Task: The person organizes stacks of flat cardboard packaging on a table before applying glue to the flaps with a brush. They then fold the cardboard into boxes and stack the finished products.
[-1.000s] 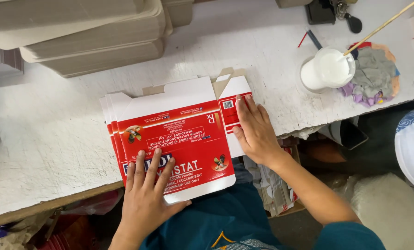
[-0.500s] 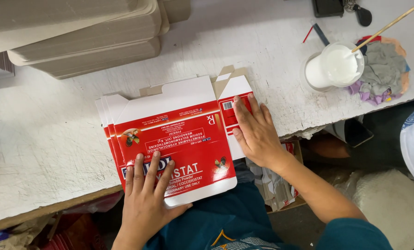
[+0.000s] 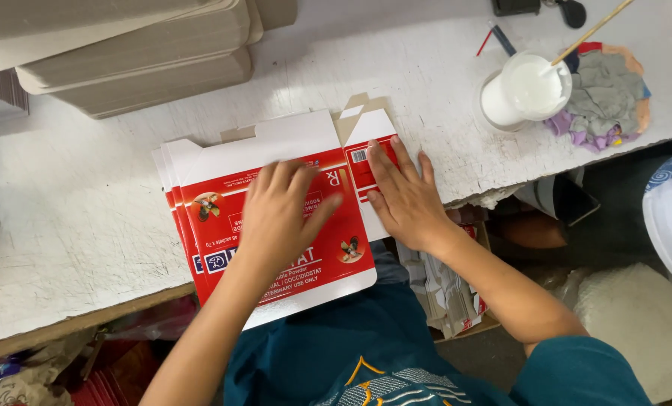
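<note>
Left hand (image 3: pixel 279 218) and right hand (image 3: pixel 403 195) press flat on red carton blanks (image 3: pixel 223 195).

Person's clothing, lower centre of frame: teal top with short sleeves, bearing a yellow-and-white printed emblem; forearms and both hands bare.

A fanned stack of flat, unfolded red-and-white cardboard cartons (image 3: pixel 276 218) lies at the front edge of a rough white table, overhanging it slightly. The top carton has a red printed panel with small pictures, a white flap along its far edge and a brown tab at its far right corner. Plain grey-brown flattened cardboard boxes (image 3: pixel 136 56) lie stacked at the far left.
</note>
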